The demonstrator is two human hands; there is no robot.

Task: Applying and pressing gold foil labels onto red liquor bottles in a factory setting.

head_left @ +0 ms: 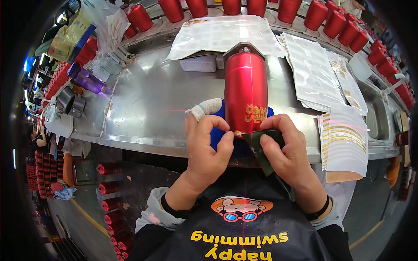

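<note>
A shiny red cylinder [245,87], like a bottle or canister, lies on its side in front of me with its base end toward me. Gold ornate lettering shows on its upper face, and a red laser line runs along it. Blue padding [217,140] shows beneath it. My left hand [204,150] is closed at the near left edge, thumb and forefinger together by a small gold-and-white scrap [238,134]; what they pinch is unclear. A white cloth sleeve [204,108] covers one left finger. My right hand [285,152] pinches a dark green flexible piece [261,152] against the near end.
Sheets of decals [311,69] lie right and behind, with gold-striped strips [344,139] at the counter's right edge. A purple bottle [87,78] and metal cups [72,102] stand left. Red cylinders [170,9] line the conveyor behind. A sink [378,115] is far right.
</note>
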